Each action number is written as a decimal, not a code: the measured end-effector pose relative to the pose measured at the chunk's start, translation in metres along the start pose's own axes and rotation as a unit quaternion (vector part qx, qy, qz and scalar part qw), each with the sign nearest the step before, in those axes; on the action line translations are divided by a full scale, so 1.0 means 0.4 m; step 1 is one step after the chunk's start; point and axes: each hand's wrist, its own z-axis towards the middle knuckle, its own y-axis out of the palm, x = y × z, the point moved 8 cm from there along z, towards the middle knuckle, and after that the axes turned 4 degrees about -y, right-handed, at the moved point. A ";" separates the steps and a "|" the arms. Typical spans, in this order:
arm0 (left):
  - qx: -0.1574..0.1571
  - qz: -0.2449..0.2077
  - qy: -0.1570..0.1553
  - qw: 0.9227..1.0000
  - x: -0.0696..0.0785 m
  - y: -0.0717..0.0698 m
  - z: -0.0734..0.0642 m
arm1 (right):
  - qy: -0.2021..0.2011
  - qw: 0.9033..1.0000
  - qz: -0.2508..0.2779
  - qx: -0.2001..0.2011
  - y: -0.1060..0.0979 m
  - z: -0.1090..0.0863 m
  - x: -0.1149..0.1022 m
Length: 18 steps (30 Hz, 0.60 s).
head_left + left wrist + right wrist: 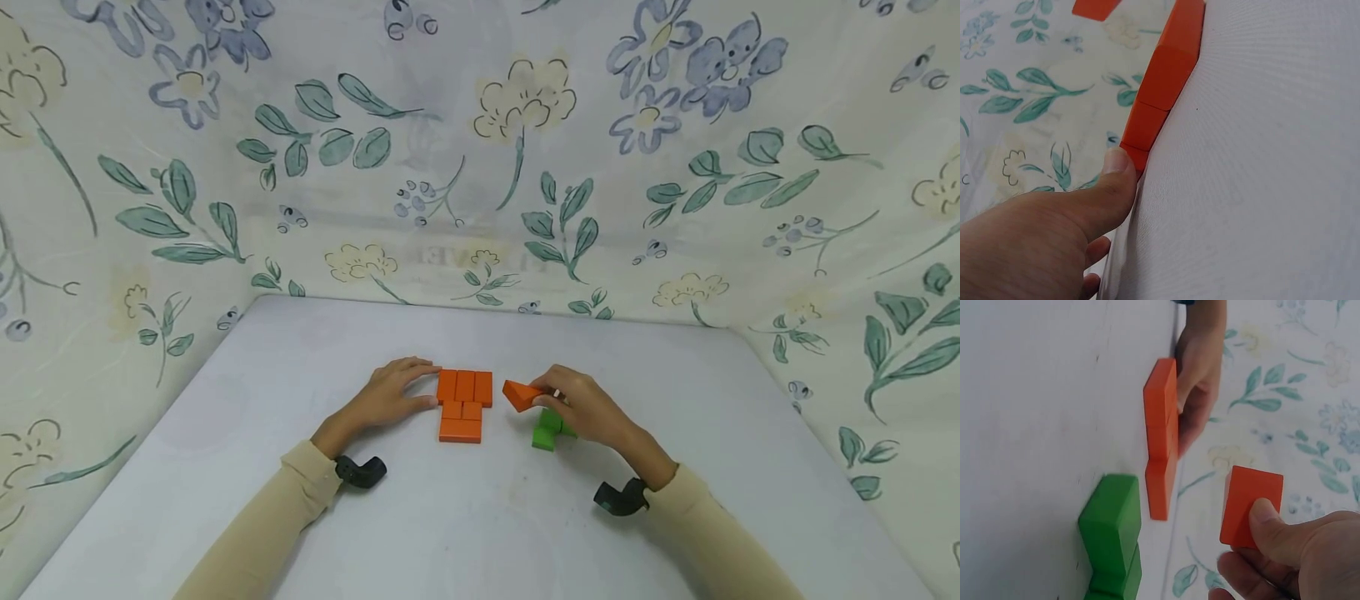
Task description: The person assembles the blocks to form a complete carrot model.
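Flat orange blocks [465, 387] lie fitted together on the table: a row of upright rectangles, smaller pieces below it, and a wider piece nearest the person. My left hand [386, 396] rests at their left side, fingers extended, with the thumb tip touching an end block [1134, 155] in the left wrist view. To the right of the row, my right hand [588, 407] pinches a loose orange block [1238, 509] between thumb and fingers, lifted off the table and tilted. Green blocks [544, 435] sit below that hand, partly hidden by it.
The white table [465, 525] stretches around the blocks toward the person. A floral cloth [450, 167] stands as a wall behind the table and along both sides. Each wrist wears a black camera mount [362, 472] below a beige sleeve [262, 521].
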 end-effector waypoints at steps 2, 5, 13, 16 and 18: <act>-0.001 -0.002 -0.001 1.000 -0.001 -0.001 0.001 | -0.010 1.000 0.002 -0.002 0.007 0.001 -0.015; -0.001 -0.002 -0.001 1.000 -0.001 0.000 0.002 | -0.029 1.000 0.008 -0.005 0.021 0.004 -0.039; -0.004 -0.007 -0.005 1.000 -0.001 0.002 0.000 | -0.069 0.997 0.025 -0.020 0.072 0.014 -0.112; -0.003 -0.008 -0.005 1.000 -0.001 0.000 -0.001 | -0.082 0.996 0.019 -0.030 0.096 0.023 -0.133; -0.001 -0.006 -0.003 1.000 -0.001 -0.002 -0.001 | -0.090 0.995 0.009 -0.038 0.113 0.031 -0.146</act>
